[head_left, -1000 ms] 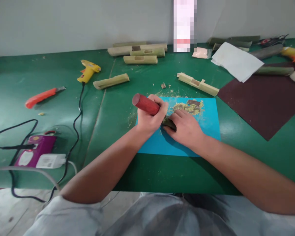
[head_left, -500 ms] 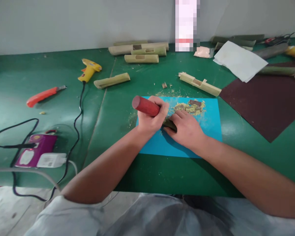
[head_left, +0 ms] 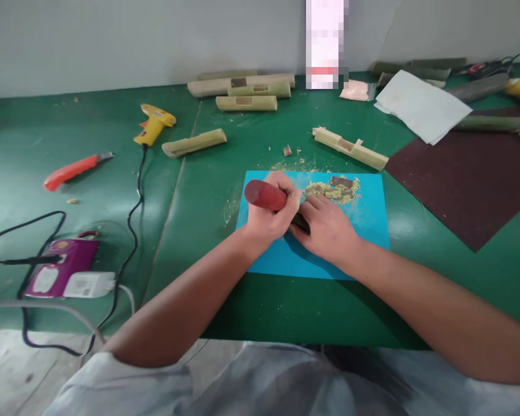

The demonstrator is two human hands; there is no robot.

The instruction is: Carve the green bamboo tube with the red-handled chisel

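Note:
My left hand (head_left: 271,214) is closed around a tool with a thick red handle (head_left: 264,195); the handle's butt points up and left, and the working end is hidden by my fingers. Close beside it, my right hand (head_left: 329,228) grips a short dark green bamboo piece (head_left: 301,222), pressed down over a blue sheet (head_left: 320,263). Most of the bamboo is covered by both hands. Shavings and dark scraps (head_left: 333,189) lie on the sheet just beyond my right fingers.
Cut bamboo tubes (head_left: 247,103) line the back, with a notched one (head_left: 351,149) nearer. At left are a yellow glue gun (head_left: 153,124), a red utility knife (head_left: 75,170) and a purple power strip (head_left: 71,260) with cables. White paper (head_left: 422,107) overlaps a brown sheet (head_left: 468,185) at right.
My left hand and the red handle have shifted slightly right and down, nearer my right hand. My right hand keeps its hold on the bamboo. The whole view has drifted slightly.

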